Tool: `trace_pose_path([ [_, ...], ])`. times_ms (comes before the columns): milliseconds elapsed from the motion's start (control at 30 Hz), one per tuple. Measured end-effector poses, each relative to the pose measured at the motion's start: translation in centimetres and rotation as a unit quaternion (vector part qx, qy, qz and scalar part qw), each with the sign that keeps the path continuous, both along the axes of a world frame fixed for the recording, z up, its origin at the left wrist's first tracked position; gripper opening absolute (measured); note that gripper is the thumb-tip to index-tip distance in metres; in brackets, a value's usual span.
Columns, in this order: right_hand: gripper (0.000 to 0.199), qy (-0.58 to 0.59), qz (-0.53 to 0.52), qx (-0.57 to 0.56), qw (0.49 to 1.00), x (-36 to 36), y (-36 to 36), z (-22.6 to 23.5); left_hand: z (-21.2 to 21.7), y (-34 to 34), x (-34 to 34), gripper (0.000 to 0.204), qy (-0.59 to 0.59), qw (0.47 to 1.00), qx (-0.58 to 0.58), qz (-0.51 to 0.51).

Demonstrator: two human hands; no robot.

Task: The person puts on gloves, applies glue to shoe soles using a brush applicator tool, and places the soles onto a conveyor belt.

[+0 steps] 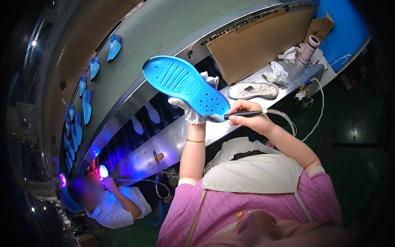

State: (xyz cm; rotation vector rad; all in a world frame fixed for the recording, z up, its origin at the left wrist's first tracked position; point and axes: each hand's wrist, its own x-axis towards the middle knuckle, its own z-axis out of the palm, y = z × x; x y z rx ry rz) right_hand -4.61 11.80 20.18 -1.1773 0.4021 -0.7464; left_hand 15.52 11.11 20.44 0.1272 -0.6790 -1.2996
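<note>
A bright blue shoe sole (pixel 168 76) is held up over the bench edge by my left hand (pixel 190 112), which wears a white cloth glove. The gloved fingers wrap round the sole from behind, with the thumb at its near edge. Holes and ribs mark the face turned toward me. Between the bare fingers of my right hand (pixel 257 122) is a black-handled brush (pixel 243 115) with a pale hose at its back end. The brush tip touches, or nearly touches, the sole's edge at the end nearest me.
Several blue soles (pixel 87 107) ride on the green conveyor belt (pixel 140 45). On the metal bench (pixel 177 133) lie a whitish sole-shaped piece (pixel 253 90) and crumpled white gloves (pixel 276 74). Behind them stand a cardboard sheet (pixel 255 47) and a pink bottle (pixel 309 49). A co-worker (pixel 119 206) sits lower left near purple light.
</note>
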Motion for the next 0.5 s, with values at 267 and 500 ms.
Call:
trace_pose_path([
  [267, 0.015, 0.024, -0.023, -0.037, 0.999, -2.2, -2.1, 0.0, 2.5, -0.7, -0.7, 0.117, -0.245, 0.964, 0.085, -0.057],
  [500, 0.011, 0.109, 0.125, 0.008, 0.986, -3.6, -3.1, 0.7, 3.2, -2.3, -0.4, 0.103, -0.374, 0.898, 0.185, -0.137],
])
